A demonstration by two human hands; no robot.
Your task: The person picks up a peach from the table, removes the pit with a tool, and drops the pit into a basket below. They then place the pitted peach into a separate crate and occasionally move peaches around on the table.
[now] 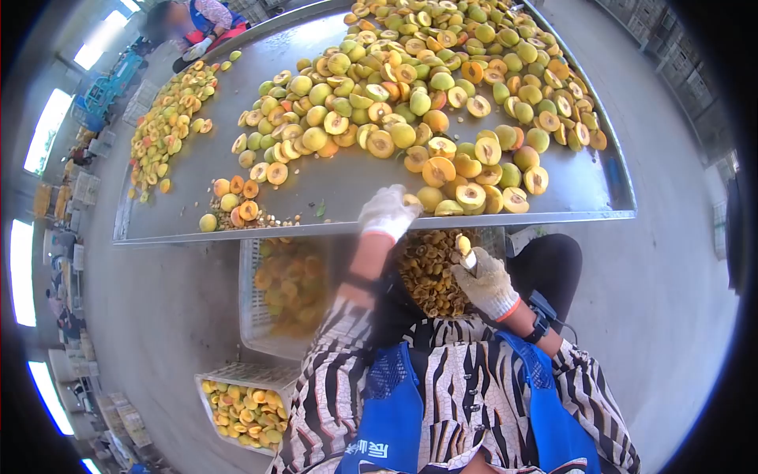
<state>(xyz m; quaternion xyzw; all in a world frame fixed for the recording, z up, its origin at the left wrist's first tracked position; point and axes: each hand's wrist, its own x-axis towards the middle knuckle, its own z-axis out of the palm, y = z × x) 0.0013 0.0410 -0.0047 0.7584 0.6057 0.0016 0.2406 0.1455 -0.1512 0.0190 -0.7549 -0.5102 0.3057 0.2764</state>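
Note:
My left hand, in a white glove, reaches over the near rim of the metal table, its fingers curled at a yellow peach half on the edge of the pile. Lower and to the right, my right hand, also gloved, is closed around a small tool with a pale shaft. A yellow-brown bit shows at the tool's upper end; I cannot tell whether it is part of the tool. Beneath that hand is a container of brown pits and scraps. Many halved peaches lie in front of my hands.
The metal table has a raised rim. A smaller fruit pile lies on its left, with another person behind it. A white crate of fruit stands below the table, and another fruit-filled crate sits on the floor nearer me.

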